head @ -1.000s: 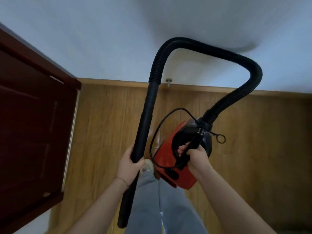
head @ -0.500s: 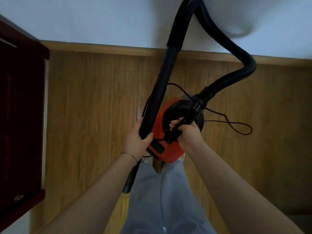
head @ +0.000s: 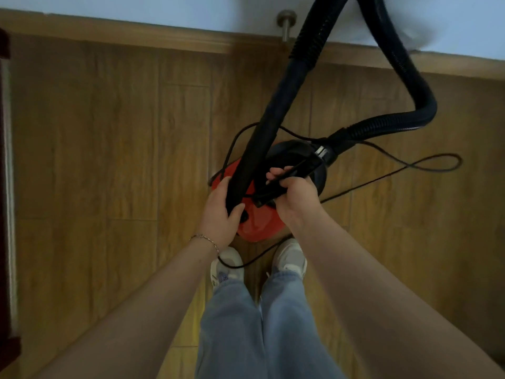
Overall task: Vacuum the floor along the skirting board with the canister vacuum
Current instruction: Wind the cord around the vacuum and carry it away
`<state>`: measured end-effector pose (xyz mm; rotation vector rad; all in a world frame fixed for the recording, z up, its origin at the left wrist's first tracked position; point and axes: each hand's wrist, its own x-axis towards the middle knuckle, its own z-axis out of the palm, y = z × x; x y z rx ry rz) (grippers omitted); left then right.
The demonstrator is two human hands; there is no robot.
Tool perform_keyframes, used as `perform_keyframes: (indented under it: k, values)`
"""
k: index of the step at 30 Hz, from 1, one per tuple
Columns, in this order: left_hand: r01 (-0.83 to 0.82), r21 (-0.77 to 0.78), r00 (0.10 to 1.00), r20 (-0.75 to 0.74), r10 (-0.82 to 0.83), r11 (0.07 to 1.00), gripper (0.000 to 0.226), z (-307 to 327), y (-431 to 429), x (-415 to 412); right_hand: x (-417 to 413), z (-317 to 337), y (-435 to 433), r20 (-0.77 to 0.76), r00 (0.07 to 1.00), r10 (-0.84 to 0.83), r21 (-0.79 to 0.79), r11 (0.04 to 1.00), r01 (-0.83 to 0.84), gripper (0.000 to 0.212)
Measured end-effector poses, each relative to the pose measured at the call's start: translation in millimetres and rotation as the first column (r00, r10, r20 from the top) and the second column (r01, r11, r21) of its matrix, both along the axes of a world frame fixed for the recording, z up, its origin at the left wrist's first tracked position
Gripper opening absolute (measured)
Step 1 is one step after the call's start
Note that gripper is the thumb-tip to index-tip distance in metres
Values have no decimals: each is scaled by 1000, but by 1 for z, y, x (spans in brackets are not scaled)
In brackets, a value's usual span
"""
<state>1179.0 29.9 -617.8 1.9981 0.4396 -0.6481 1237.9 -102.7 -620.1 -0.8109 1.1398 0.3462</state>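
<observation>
A red and black canister vacuum (head: 258, 222) hangs low over the wooden floor, just in front of my feet. My right hand (head: 293, 194) is closed around its black carry handle (head: 300, 170). My left hand (head: 220, 214) grips the lower end of the black wand (head: 273, 119), which rises up and to the right. The ribbed black hose (head: 399, 124) loops from the canister's front up out of the frame. The wooden skirting board (head: 164, 36) runs along the top below a pale wall.
A thin black power cord (head: 437, 166) loops over the floor to the right and trails between my shoes. A metal door stopper (head: 286, 23) sticks out above the skirting board. Dark red furniture (head: 5, 187) lines the left edge.
The view has tilted down and closer to the wall. The canister has sunk lower toward the floor, the wand's lower end has slid up into my left hand, and the cord loop has spread further right.
</observation>
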Motion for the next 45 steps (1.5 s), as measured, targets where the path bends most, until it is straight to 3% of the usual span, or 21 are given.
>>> perform_keyframes:
  k: [7, 12, 23, 26, 32, 36, 39, 45]
  values:
    - [92, 153, 994, 36, -99, 984, 56, -44, 23, 28, 6, -32, 14, 13, 998, -54, 80, 995, 52, 35]
    - [99, 159, 993, 52, -108, 982, 50, -54, 41, 57, 24, -36, 18, 77, 991, -110, 162, 982, 96, 34]
    - [160, 317, 984, 30, -178, 935, 77, -63, 54, 93, 74, -42, 13, 94, 943, -318, 290, 915, 280, 32]
    - [123, 365, 989, 29, -143, 923, 68, -67, 52, 103, 72, -43, 12, 85, 957, -278, 294, 925, 242, 30]
    - [88, 475, 994, -102, -44, 876, 44, -70, 44, 114, 51, -46, 6, 161, 987, -5, 238, 971, -34, 24]
    - [78, 519, 991, -134, -9, 851, 62, -74, 41, 118, 51, -45, 3, 144, 985, 95, 174, 977, -120, 20]
    - [56, 493, 992, -126, 7, 868, 68, -76, 40, 122, 51, -46, 0, 133, 989, 72, 219, 971, -100, 19]
    - [-54, 525, 991, -77, 111, 850, 55, -81, 39, 136, 65, -44, -6, 192, 981, -34, 279, 960, -21, 20]
